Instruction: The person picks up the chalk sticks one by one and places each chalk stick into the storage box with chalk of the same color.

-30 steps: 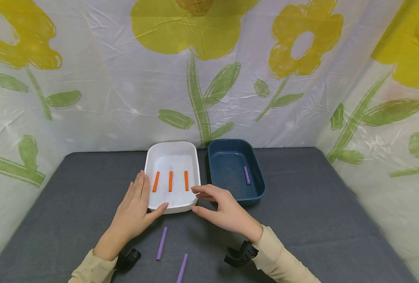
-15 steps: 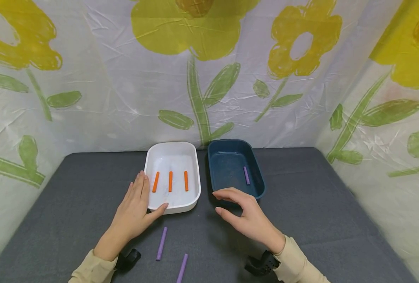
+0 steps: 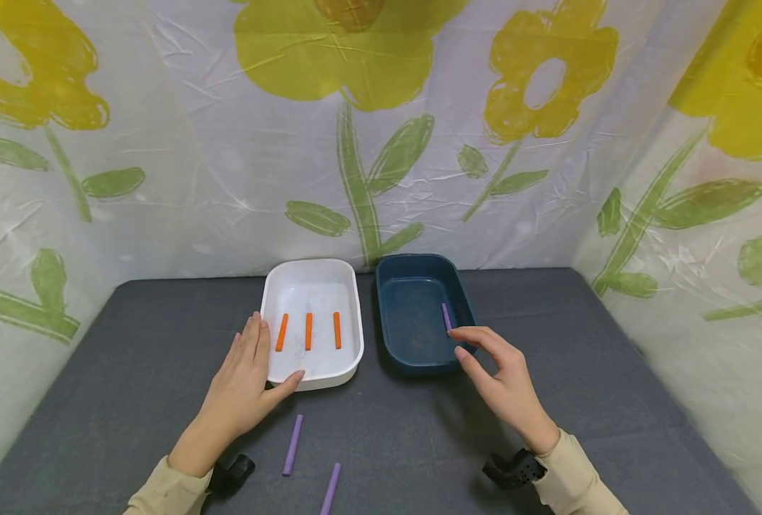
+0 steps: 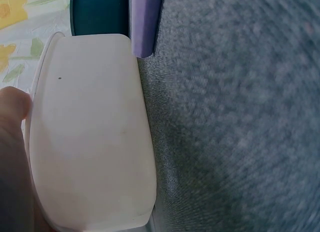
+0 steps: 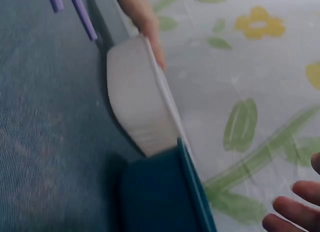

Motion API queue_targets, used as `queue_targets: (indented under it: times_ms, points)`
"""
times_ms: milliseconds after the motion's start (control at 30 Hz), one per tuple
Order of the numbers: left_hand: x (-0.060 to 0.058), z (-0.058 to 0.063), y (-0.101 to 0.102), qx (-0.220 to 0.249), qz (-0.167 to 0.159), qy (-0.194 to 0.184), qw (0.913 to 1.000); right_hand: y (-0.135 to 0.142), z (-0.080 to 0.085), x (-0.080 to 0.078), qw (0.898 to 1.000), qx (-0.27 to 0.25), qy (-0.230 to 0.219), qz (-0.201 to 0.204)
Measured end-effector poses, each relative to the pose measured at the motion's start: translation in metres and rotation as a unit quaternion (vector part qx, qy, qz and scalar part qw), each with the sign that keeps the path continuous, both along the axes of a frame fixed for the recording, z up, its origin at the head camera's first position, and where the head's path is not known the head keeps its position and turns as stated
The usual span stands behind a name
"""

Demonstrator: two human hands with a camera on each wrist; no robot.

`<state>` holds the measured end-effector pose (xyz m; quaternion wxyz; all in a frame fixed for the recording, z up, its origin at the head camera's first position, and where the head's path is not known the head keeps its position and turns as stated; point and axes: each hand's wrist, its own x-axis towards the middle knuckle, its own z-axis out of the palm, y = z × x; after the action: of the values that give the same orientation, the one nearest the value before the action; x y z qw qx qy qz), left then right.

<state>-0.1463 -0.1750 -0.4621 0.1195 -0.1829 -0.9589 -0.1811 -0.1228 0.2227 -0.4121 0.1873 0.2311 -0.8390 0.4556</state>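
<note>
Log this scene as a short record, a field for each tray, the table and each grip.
White tray: three orange sticks
Blue tray: one purple stick
Table: two purple sticks in front of the white tray
Left grip: touches the white tray's left side
Right grip: at the blue tray's near right corner, contact unclear

- The tabletop [image 3: 406,443] is surfaced in dark grey.
- A white tray [image 3: 313,286] is touched by the left hand [image 3: 242,386].
- A dark blue tray [image 3: 413,347] is set just beyond the right hand [image 3: 506,375].
- Two purple sticks [image 3: 293,445] are laid right of the left hand.
</note>
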Motion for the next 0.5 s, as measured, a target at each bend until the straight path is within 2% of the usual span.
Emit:
queue_targets:
  times_ms: [300, 500]
  points:
    - [0.0, 0.001, 0.0, -0.003, 0.001, -0.007, 1.0, 0.011, -0.016, -0.005, 0.995, -0.045, 0.023, -0.091]
    - [0.0, 0.0, 0.0, -0.001, 0.001, -0.007, 1.0, 0.018, -0.039, -0.014, 0.992, -0.053, 0.022, -0.109]
